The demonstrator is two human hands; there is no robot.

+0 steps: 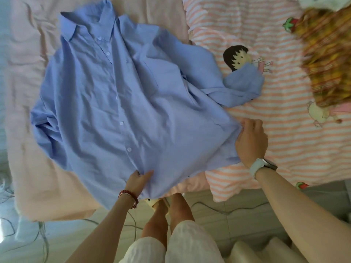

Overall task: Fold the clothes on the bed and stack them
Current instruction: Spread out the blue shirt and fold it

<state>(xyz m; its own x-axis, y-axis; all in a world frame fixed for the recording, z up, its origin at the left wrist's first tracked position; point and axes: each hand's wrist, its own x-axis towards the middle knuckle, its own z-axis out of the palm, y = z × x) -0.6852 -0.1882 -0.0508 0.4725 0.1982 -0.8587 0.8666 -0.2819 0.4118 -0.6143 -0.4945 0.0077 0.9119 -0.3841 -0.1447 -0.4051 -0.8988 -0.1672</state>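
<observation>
While both hands pinch — blue shirt [121, 95] lies buttoned.

Soft, even daylight; wide-angle bending at edges, motion blur smearing the plaid garment [326, 54].

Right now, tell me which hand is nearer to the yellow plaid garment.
Right. The right hand grips the blue shirt's hem corner, below-left of the yellow plaid garment. The left hand holds the hem farther left.
</observation>
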